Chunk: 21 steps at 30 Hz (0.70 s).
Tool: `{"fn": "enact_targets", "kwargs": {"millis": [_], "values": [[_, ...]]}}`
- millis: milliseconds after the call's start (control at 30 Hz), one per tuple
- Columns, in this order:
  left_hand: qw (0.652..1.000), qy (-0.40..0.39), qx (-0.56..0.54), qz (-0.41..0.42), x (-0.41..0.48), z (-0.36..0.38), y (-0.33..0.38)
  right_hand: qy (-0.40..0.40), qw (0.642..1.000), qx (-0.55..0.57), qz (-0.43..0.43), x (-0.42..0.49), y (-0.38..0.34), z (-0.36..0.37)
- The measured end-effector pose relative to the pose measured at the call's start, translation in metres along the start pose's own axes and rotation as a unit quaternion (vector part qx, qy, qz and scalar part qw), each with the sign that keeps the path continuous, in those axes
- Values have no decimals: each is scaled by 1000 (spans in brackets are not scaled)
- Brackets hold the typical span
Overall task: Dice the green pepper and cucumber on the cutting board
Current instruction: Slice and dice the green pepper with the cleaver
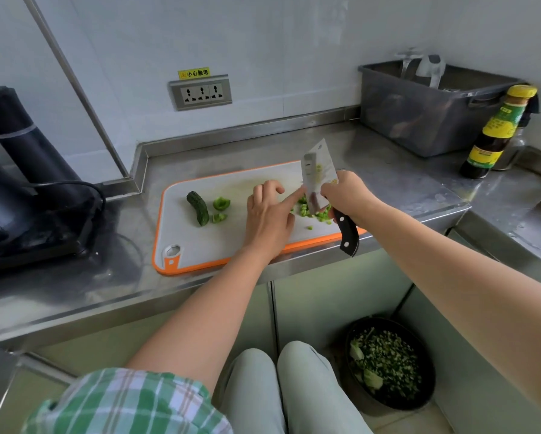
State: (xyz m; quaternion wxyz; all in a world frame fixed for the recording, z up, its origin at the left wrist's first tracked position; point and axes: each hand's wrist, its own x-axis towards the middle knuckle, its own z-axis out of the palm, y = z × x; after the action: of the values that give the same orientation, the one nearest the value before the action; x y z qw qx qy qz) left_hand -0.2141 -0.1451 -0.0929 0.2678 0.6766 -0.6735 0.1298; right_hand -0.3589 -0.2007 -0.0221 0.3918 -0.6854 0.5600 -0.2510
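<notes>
On the board [206,245], cucumber [197,208] points away; my right hand [345,192] grips the knife [317,170], left hand [269,211] touching it; bowl [419,399] holds scraps [388,361].

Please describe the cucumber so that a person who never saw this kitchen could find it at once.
On the steel counter lies a white cutting board with an orange rim. Near its left end lies the cucumber, beside two pepper pieces. It alone is long, curved, dark green and bumpy; they are small and bright green.
</notes>
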Motion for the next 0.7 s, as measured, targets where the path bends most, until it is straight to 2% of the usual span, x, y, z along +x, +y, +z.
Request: {"fn": "enact_targets", "kwargs": {"millis": [100, 233, 267, 333, 367, 400, 433, 467, 500, 567, 633, 700], "values": [[998, 19, 6, 63, -8, -3, -3, 3, 1000, 20, -10, 0, -3, 4], [998, -12, 65, -12, -8, -6, -11, 16, 999, 35, -22, -7, -8, 8], [998, -18, 49, -27, -6, -7, -13, 22, 999, 32, -30, -10, -9, 8], [991, -17, -93, -93, 0, -16, -8, 42, 996, -31, -71, -16, -13, 11], [966, -28, -206, -156, 5, -24, -1, 54, 991, -80, -96, -19, -15, 14], [917, -44, -323, -227, 9, -34, 6, 68, 981, -137, -119, -21, -18, 19], [863, -61, -407, -294, 15, -40, 12, 82, 967, -194, -143, -23, -20, 24], [827, -67, -448, -333, 20, -43, 15, 85, 953, -241, -164, -26, -21, 31], [816, -69, -453, -352, 23, -45, 16, 79, 940, -277, -185, -29, -21, 37], [836, -51, -419, -351, 25, -42, 9, 37, 926, -309, -215, -32, -18, 46], [838, -20, -413, -356, 20, -37, 3, -19, 930, -290, -227, -30, -16, 46], [814, 10, -434, -386, 14, -38, 0, -65, 948, -223, -220, -29, -13, 40]]}}
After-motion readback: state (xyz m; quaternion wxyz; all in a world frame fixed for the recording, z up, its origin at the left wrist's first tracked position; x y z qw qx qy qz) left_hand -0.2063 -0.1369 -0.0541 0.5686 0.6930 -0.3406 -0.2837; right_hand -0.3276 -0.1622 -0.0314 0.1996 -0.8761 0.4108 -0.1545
